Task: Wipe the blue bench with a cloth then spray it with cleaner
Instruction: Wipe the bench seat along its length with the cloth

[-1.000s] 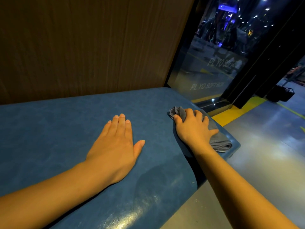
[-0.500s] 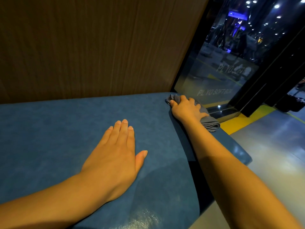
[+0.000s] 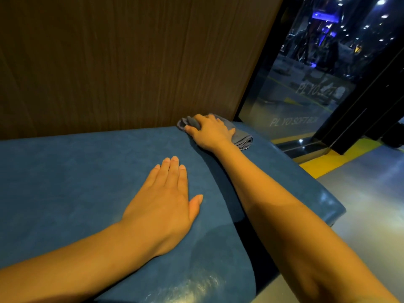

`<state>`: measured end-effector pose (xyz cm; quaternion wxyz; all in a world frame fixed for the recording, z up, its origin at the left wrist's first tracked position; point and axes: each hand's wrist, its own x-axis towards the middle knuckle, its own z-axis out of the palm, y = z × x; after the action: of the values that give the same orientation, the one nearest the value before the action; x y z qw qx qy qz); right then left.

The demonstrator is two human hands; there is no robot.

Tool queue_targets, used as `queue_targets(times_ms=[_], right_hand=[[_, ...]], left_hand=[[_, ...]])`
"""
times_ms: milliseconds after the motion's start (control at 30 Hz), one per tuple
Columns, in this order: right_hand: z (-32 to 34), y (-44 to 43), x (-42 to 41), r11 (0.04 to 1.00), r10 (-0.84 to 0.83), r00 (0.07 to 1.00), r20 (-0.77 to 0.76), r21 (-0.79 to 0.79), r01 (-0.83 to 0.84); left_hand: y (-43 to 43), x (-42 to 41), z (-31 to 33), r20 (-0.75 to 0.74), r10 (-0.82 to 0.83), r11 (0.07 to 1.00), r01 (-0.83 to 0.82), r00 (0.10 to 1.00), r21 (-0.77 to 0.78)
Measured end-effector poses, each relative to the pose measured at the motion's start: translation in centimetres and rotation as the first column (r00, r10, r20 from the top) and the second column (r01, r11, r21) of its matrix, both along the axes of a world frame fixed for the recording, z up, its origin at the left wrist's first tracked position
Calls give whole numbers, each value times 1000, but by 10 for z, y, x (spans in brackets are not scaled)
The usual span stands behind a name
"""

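The blue bench point(image 3: 76, 182) is padded and fills the lower left, running along a wooden wall. A folded grey cloth point(image 3: 241, 136) lies at the bench's far right corner, against the wall. My right hand point(image 3: 211, 133) presses down on the cloth, fingers curled over its far end. My left hand point(image 3: 166, 193) rests flat on the middle of the bench, palm down, fingers together and thumb out, holding nothing. No spray bottle is in view.
A brown wood-grain wall panel point(image 3: 131, 62) rises right behind the bench. To the right stands a dark glass panel point(image 3: 306, 95) with faint lettering. A yellow floor strip point(image 3: 334, 158) and grey shiny floor point(image 3: 371, 215) lie past the bench's right end.
My right hand has pushed the cloth away from me along the bench's right end, up to the wall corner. My left hand has stayed flat in place.
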<state>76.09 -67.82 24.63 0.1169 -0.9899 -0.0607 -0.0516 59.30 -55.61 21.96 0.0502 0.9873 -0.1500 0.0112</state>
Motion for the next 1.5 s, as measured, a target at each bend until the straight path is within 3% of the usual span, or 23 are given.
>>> queue_targets(times_ms=[133,267,367,467,667,800,867,933,1133,1367,1500], right_hand=[[-4,-3,-37,987,157,986,52,20,-159],[-5,-12,-79,983,175,982,73,43,-178],[-8,-18,-111,996,78,993,91,44,-82],[-12,-20,-142,997,-66,992,107,39,62],[-15,0,-197,939,-339,941,18,59,338],[-15,26,-234,932,-360,933,-12,37,361],[-17,41,-249,937,-350,937,1,4,350],[-18,53,-258,940,-340,940,-9,-20,340],[-17,67,-245,937,-348,937,-37,-32,347],[-19,94,-167,963,-263,965,-5,55,263],[-11,114,-112,978,-196,978,-65,58,200]], left_hand=[[-1,0,1,-23,-4,999,3,1000,-42],[2,-5,7,37,27,981,-20,999,-191],[2,-11,12,147,119,989,-105,982,-100],[13,-16,17,1,179,982,-178,984,-64],[119,-61,3,-26,50,994,-52,998,-100],[186,-99,-22,40,109,985,-102,993,-139],[196,-107,-26,15,88,993,-86,996,-80],[194,-110,-24,86,50,999,-49,995,-11],[188,-108,-17,206,18,1000,-14,978,-23],[186,-113,-12,123,8,1000,-10,992,13],[185,-114,-13,95,19,998,-24,995,56]])
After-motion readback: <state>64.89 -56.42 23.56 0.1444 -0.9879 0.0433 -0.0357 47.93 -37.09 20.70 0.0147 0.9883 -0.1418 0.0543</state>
